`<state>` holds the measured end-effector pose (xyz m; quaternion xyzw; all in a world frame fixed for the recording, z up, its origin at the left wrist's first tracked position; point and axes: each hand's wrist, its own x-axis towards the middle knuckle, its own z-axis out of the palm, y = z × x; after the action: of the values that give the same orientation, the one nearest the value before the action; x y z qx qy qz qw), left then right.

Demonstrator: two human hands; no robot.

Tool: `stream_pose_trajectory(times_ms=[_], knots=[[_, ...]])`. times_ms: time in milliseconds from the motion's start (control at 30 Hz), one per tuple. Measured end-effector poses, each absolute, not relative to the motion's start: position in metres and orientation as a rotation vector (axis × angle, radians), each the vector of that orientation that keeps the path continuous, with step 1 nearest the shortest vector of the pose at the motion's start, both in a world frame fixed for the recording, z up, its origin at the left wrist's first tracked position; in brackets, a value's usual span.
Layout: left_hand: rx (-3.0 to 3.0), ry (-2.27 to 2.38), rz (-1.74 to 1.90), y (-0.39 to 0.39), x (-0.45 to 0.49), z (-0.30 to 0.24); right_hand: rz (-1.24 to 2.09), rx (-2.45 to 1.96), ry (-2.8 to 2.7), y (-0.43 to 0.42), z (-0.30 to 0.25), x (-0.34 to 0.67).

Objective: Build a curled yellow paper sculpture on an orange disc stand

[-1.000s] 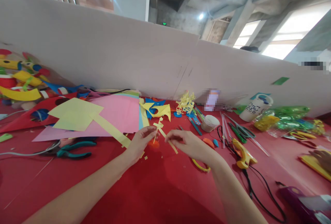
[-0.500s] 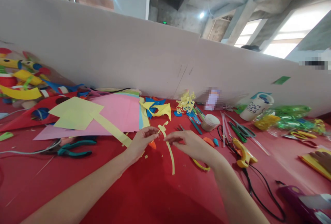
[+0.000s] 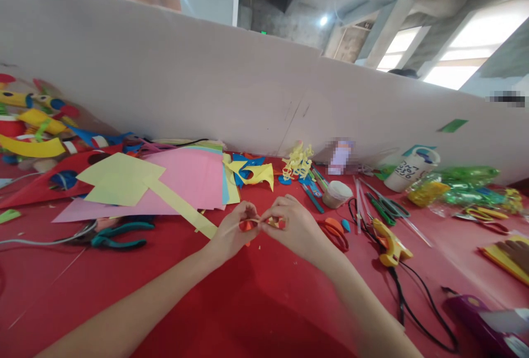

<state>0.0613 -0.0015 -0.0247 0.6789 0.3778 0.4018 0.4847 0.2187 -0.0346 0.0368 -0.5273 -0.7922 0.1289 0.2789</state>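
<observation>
My left hand (image 3: 232,231) and my right hand (image 3: 291,226) meet over the red table, thumbs and fingertips pinched together. Between them is a narrow pale yellow paper strip (image 3: 253,220), mostly hidden by the fingers. Just behind the fingers lies a small orange piece (image 3: 247,226), partly covered. Left of my left hand, a long pale yellow strip (image 3: 182,208) joins a larger yellow paper shape (image 3: 119,179) on pink sheets (image 3: 190,173). Red scissor-like handles (image 3: 336,235) lie beside my right wrist.
Teal-handled pliers (image 3: 119,236) lie at left. On the right are a yellow glue gun (image 3: 388,243) with its cord, a small cup (image 3: 336,195), green-handled scissors (image 3: 382,209) and a purple tool (image 3: 475,314). Another person's hand (image 3: 514,250) rests at the right edge. A white partition (image 3: 206,82) stands behind.
My right hand has moved left and closed in against my left hand. The yellow strip's tail, which hung down between them, is no longer hanging there.
</observation>
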Motion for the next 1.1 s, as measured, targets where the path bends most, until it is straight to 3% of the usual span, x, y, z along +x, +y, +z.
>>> stream_pose_trajectory(times_ms=[267, 433, 800, 1100], knots=[[1.842, 0.762, 0.934, -0.019, 0.063, -0.019, 1.125, -1.469, -1.694, -0.015, 0.02, 0.242], [1.876, 0.837, 0.938, -0.013, 0.061, -0.02, 1.165, -1.346, -1.588, -0.009, 0.009, 0.25], [1.231, 0.606, 0.785, -0.012, 0.067, -0.008, 1.531, -1.035, -1.707, -0.012, 0.007, 0.248], [0.977, 0.559, 0.951, -0.005, 0.065, -0.012, 1.263, -1.245, -1.611, -0.006, 0.004, 0.243]])
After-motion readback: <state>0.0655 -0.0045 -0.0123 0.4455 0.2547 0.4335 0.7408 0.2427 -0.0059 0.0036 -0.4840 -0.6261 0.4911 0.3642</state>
